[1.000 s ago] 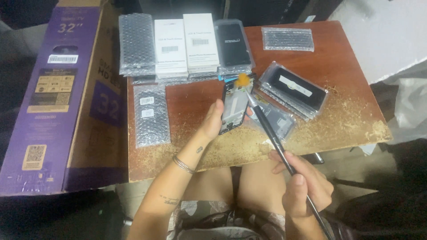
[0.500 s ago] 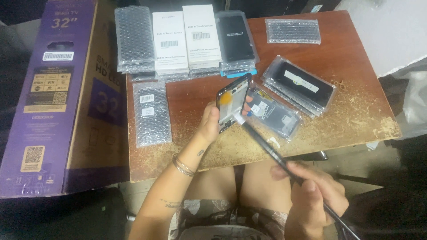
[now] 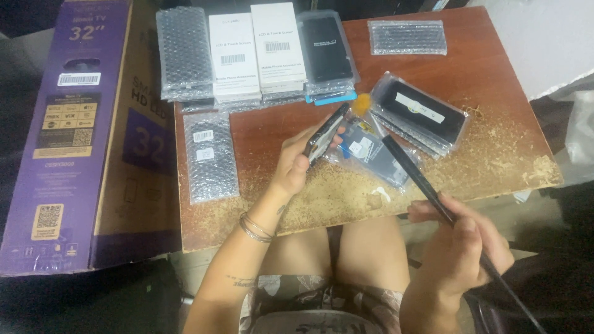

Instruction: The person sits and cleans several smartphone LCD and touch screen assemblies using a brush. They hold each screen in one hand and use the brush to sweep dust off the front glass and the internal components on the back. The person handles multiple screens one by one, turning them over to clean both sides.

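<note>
My left hand grips a dark phone frame tilted nearly edge-on above the worn red-brown table. My right hand holds a long black-handled brush near its middle. Its orange bristle tip sits just right of the frame's upper end; I cannot tell if it touches. Under the brush lies a plastic-wrapped phone part.
Bubble-wrapped packs, two white boxes and a dark wrapped screen line the table's far edge. More wrapped parts lie right, one bubble pack left. A purple television carton stands beside the table.
The phone frame has turned from face-up to nearly edge-on. The brush tip moved off its face to the right, and my right hand drew back and right.
</note>
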